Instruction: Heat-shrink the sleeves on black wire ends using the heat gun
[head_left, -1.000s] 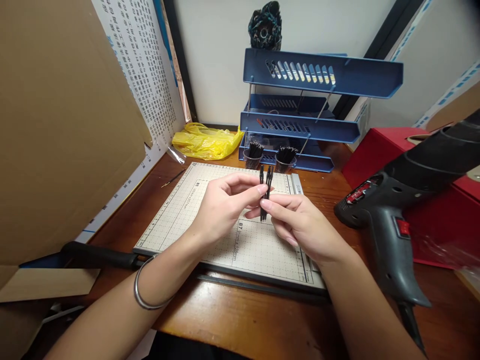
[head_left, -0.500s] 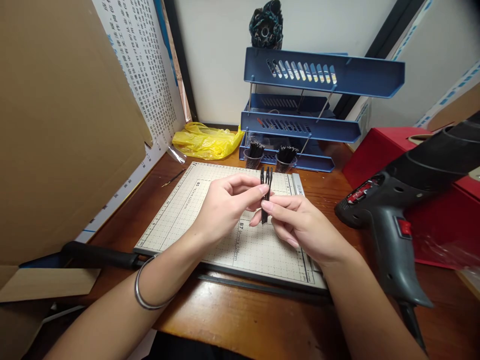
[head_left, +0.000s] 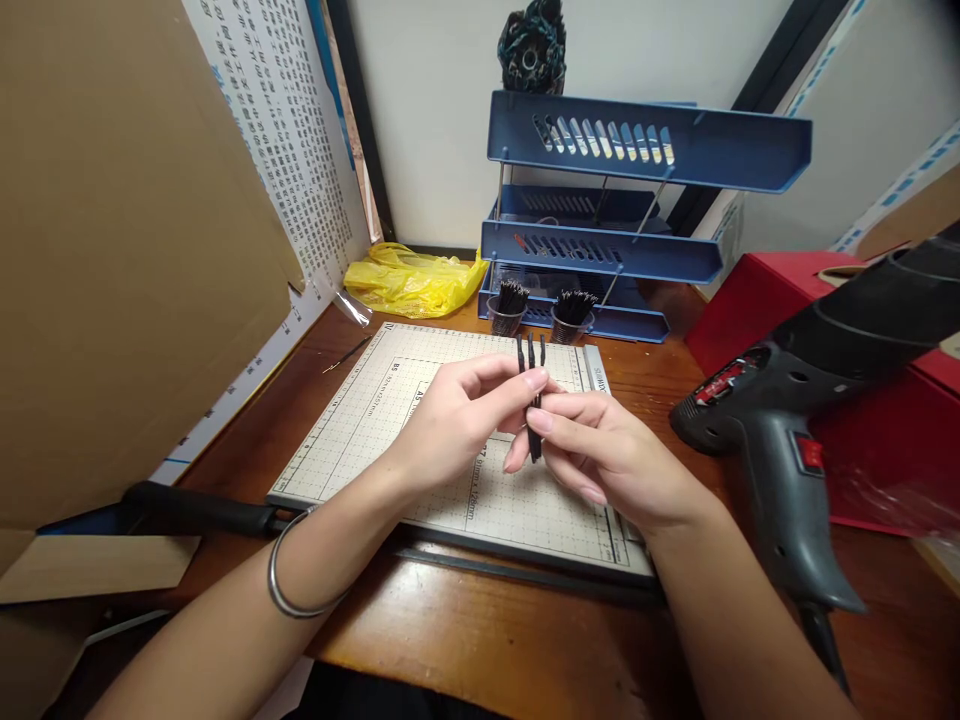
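Note:
A bundle of thin black wire-like strips (head_left: pixel 535 446) stands roughly upright between my two hands, its upper ends fanned apart into three and its lower ends close together. My left hand (head_left: pixel 457 420) pinches it near the middle with thumb and fingers. Just below, my right hand (head_left: pixel 611 450) is closed on the same bundle, thumb in front. The fingers hide the middle of the strips, and I cannot tell exactly what they are. Both hands are above the cream gridded board of a paper cutter (head_left: pixel 352 430).
Behind the board, two clear cups (head_left: pixel 506 322) (head_left: pixel 572 330) hold many thin black pieces beside a blue tray rack (head_left: pixel 645 145). A yellow plastic bag (head_left: pixel 412 283) lies left of them. On the right are a heat gun (head_left: pixel 780 430) and a red box (head_left: pixel 742 300). The cutter's black handle (head_left: pixel 199 510) juts left.
The strips' upper ends have spread farther apart, and the lower ends sit slightly lower and closer together. Both hands keep their grip with only small finger shifts.

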